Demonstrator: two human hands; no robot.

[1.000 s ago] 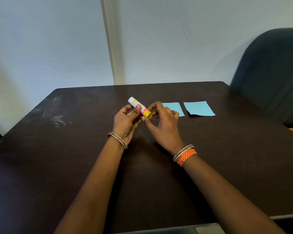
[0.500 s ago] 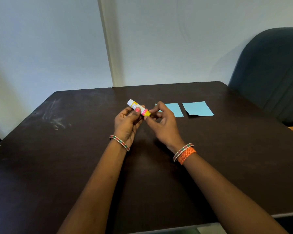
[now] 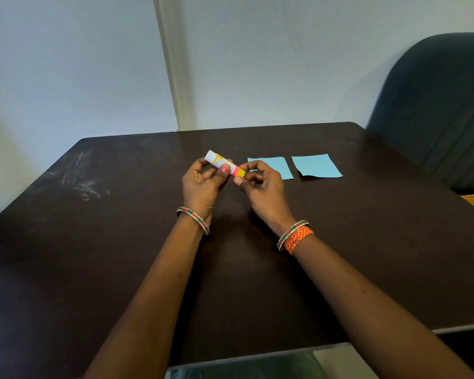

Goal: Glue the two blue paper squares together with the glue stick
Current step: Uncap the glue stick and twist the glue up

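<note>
Glue stick: a short white plastic glue stick (image 3: 224,167) with a yellow band near its white end and a pink-and-yellow end, held tilted above the table, white end up and to the left, yellow end down and to the right.
Left hand: the left hand (image 3: 203,184) is closed around the middle of the tube, thumb with a pink nail pressed on its front.
Right hand: the right hand (image 3: 260,184) pinches the yellow end between thumb and forefinger, the other fingers curled in.
Paper squares: two light blue paper squares lie flat on the dark brown wooden table (image 3: 121,242), side by side and apart; the nearer blue square (image 3: 278,165) is partly hidden behind the right hand, the farther blue square (image 3: 316,166) lies clear to its right.
Wrists: a beaded bangle (image 3: 193,218) on the left, a beaded bangle with an orange braided band (image 3: 297,239) on the right.
Change: against half a second ago, both hands keep the same grip on the tube; the right fingers have curled slightly closer at the yellow end, and the papers have not moved.
</note>
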